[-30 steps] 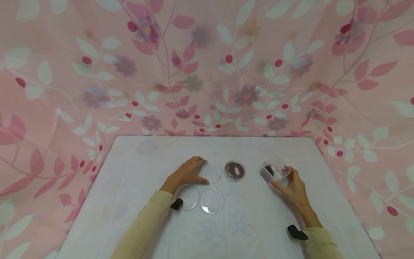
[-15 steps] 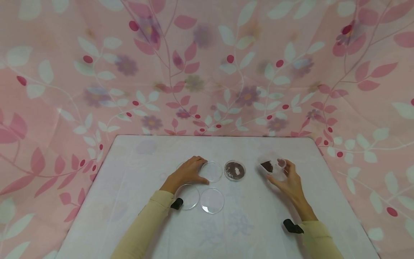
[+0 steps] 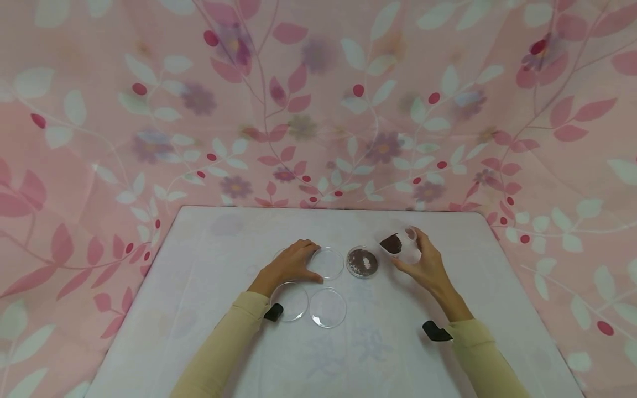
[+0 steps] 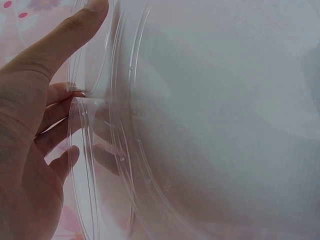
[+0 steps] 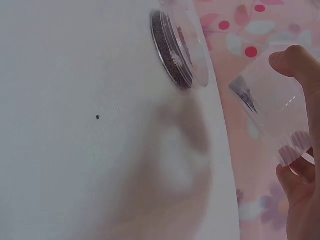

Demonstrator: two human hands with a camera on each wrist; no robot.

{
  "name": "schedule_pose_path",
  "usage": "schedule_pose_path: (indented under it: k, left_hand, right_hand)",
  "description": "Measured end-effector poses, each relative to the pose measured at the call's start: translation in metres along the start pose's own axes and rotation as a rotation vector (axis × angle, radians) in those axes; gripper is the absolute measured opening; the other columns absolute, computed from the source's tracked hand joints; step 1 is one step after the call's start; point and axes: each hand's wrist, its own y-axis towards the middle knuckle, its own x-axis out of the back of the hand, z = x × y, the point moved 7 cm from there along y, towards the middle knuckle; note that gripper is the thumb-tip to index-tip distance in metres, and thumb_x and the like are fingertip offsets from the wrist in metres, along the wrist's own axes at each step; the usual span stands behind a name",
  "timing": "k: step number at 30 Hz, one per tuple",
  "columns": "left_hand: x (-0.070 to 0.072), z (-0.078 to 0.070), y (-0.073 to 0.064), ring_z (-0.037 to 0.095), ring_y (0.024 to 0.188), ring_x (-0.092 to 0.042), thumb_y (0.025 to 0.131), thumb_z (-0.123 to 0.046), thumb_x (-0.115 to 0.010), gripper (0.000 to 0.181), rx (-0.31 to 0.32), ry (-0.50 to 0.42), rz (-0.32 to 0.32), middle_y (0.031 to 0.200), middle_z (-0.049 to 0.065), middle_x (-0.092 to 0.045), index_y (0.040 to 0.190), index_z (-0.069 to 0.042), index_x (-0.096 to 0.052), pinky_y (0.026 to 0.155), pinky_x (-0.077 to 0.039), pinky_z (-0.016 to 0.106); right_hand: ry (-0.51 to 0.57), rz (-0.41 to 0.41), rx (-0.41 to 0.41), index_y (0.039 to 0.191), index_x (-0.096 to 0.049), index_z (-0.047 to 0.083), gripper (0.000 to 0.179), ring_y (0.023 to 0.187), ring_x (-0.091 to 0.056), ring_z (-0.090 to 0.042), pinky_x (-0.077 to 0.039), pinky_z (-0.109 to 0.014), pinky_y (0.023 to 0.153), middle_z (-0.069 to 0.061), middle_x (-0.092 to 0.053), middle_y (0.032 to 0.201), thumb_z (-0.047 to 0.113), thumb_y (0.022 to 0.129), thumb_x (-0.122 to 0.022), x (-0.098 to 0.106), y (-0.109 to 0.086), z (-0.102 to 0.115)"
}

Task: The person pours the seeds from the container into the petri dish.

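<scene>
My left hand [image 3: 287, 266] holds a clear petri dish [image 3: 328, 263] by its left side, thumb at the near rim and fingers at the far rim. In the left wrist view, the thumb and fingers of that left hand [image 4: 37, 107] appear at the clear rims. My right hand [image 3: 425, 265] grips a clear plastic container [image 3: 407, 251], raised and tilted left, with dark soil-like grains [image 3: 391, 243] gathered at its lower end. Just left of it stands a petri dish of dark grains [image 3: 362, 262] with a pale patch. The right wrist view shows the container [image 5: 275, 100] above the table.
Two clear round dishes or lids lie nearer me, one on the left [image 3: 290, 309] and one on the right [image 3: 328, 307]. Another clear rim shows partly behind my left hand. A dark speck [image 5: 97, 117] lies on the white table [image 3: 398, 342]. A floral curtain [image 3: 318, 110] hangs behind.
My right hand has lifted the container, moved it left towards the filled dish and tilted it, and the grains have gathered at its left end. My left hand stays in place.
</scene>
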Motion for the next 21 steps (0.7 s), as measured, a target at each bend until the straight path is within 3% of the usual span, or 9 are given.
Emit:
schedule_pose_path:
  k: [4, 8, 15, 21]
  left_hand:
    - [0.001, -0.001, 0.0, 0.017, 0.129, -0.05, 0.066, -0.068, -0.078, 0.092, -0.003, -0.008, 0.001, 0.137, 0.0, -0.056, 0.139, -0.017, -0.054, 0.111, -0.044, 0.038]
    - [0.001, -0.001, 0.0, 0.018, 0.129, -0.05, 0.067, -0.068, -0.078, 0.092, -0.012, -0.006, 0.002, 0.137, 0.0, -0.055, 0.139, -0.016, -0.054, 0.11, -0.044, 0.039]
    - [0.003, -0.002, 0.0, 0.02, 0.128, -0.05, 0.067, -0.067, -0.078, 0.092, -0.024, -0.005, 0.0, 0.137, 0.001, -0.055, 0.139, -0.015, -0.054, 0.109, -0.045, 0.041]
    - [0.002, -0.001, 0.0, 0.019, 0.129, -0.05, 0.067, -0.067, -0.079, 0.093, -0.02, -0.008, 0.002, 0.138, 0.001, -0.055, 0.139, -0.015, -0.054, 0.11, -0.044, 0.04]
  right_hand:
    - [0.008, 0.028, 0.022, 0.139, -0.044, -0.003, 0.093, 0.111, -0.059, -0.034, -0.049, -0.046, 0.09, -0.02, -0.058, 0.131, 0.016, 0.062, -0.092, -0.009, 0.008, 0.011]
    - [0.022, 0.07, 0.014, 0.141, -0.043, -0.003, 0.094, 0.116, -0.058, -0.036, -0.048, -0.053, 0.094, -0.022, -0.056, 0.133, 0.017, 0.063, -0.092, -0.018, 0.014, 0.021]
    - [-0.083, 0.151, 0.081, 0.145, -0.04, 0.0, 0.098, 0.126, -0.051, -0.035, -0.044, -0.055, 0.104, -0.021, -0.053, 0.138, 0.027, 0.066, -0.09, -0.033, 0.022, 0.037]
    - [-0.132, 0.203, 0.157, 0.145, -0.04, 0.001, 0.097, 0.126, -0.051, -0.034, -0.045, -0.053, 0.104, -0.019, -0.053, 0.138, 0.027, 0.066, -0.09, -0.042, 0.027, 0.051]
